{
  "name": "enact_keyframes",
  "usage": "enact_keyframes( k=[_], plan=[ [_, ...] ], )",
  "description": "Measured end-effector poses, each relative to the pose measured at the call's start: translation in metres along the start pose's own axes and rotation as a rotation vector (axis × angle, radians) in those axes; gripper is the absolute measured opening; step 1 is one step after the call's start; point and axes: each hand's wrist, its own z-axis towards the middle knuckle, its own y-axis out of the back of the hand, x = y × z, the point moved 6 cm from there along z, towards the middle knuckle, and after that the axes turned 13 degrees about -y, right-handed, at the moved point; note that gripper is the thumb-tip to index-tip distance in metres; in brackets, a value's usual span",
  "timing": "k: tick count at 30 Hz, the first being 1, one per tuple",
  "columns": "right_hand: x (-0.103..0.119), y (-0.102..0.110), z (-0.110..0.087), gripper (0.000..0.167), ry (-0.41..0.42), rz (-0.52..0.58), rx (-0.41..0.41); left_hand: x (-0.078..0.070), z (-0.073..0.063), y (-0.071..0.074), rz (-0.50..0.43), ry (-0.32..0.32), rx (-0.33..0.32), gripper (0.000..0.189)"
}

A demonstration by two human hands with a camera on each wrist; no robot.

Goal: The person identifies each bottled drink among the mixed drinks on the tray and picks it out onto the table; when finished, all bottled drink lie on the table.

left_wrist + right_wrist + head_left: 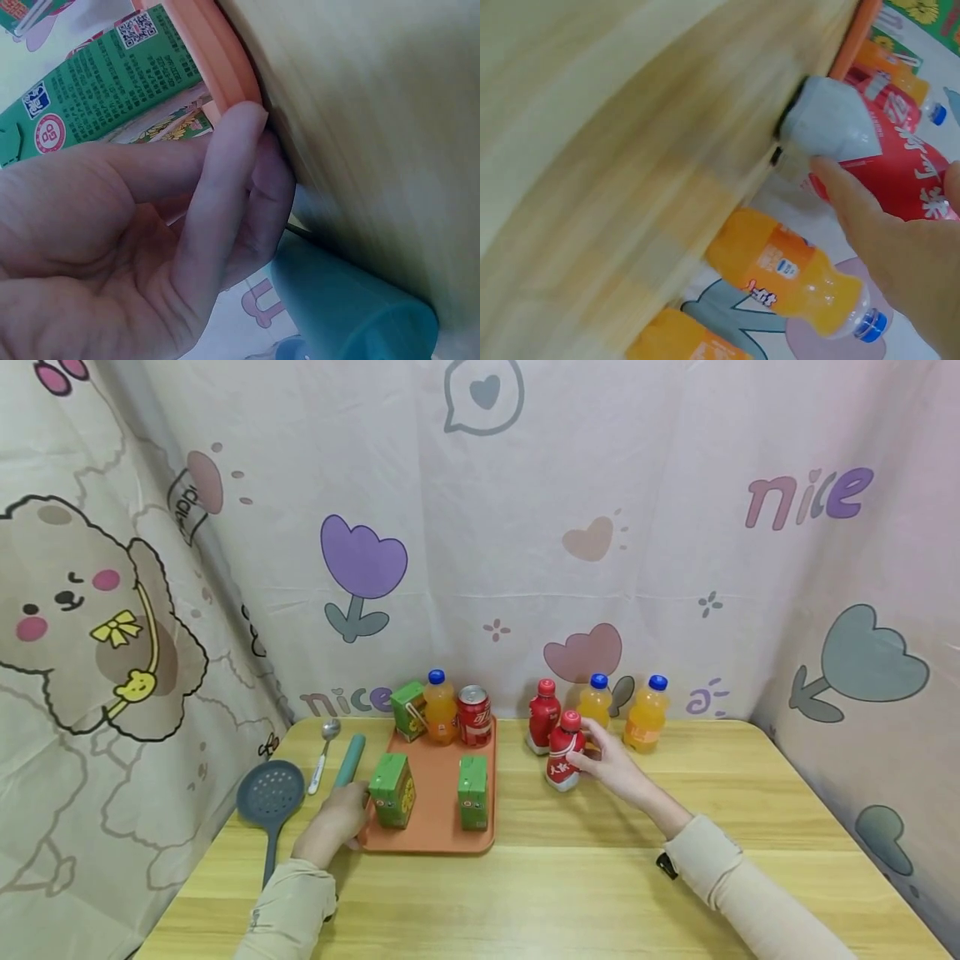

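Note:
My left hand (pixel 335 822) grips the left rim of an orange tray (pixel 435 793), and in the left wrist view its fingers curl at the tray's edge (pixel 217 56). A green drink carton (pixel 390 789) stands on the tray beside that hand. On the right, my right hand (pixel 615 772) holds a red bottle (pixel 564 764) with a white base, upright at or just above the table. The right wrist view shows a finger against this bottle (pixel 900 165). Just behind it stands a second red bottle (pixel 543 718).
Also on the tray are a carton (pixel 472 793), another carton (pixel 407 710), an orange juice bottle (pixel 440 710) and a red can (pixel 475 718). Two juice bottles (pixel 647 718) stand back right. A green-handled tool (pixel 350 760), a spoon (pixel 322 756) and a skimmer (pixel 271 793) lie left.

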Motion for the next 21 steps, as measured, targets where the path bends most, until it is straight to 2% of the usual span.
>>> enact_keyframes(
  k=[6,9,12,14,17,19,21],
  plan=[
    [0.003,0.000,-0.005,0.064,0.118,-0.164,-0.079,-0.001,-0.003,-0.001,0.009,-0.014,-0.014,0.057],
    [0.008,0.004,-0.014,0.069,0.154,-0.286,-0.174,-0.001,-0.004,-0.002,0.015,-0.022,-0.020,0.057],
    [0.018,0.006,-0.027,0.069,0.204,-0.406,-0.310,-0.002,-0.005,-0.002,0.029,-0.027,-0.028,0.058],
    [0.029,0.004,-0.038,0.067,0.291,-0.489,-0.413,-0.001,-0.005,-0.002,0.036,-0.030,-0.032,0.058],
    [0.051,-0.007,-0.054,0.062,0.500,-0.615,-0.541,-0.001,-0.004,-0.002,0.046,-0.032,-0.033,0.056],
    [0.064,-0.020,-0.063,0.057,0.647,-0.698,-0.574,0.000,-0.004,-0.002,0.050,-0.033,-0.037,0.055],
    [0.073,-0.035,-0.067,0.053,0.742,-0.776,-0.552,0.000,-0.004,-0.001,0.060,-0.040,-0.046,0.054]
  ],
)
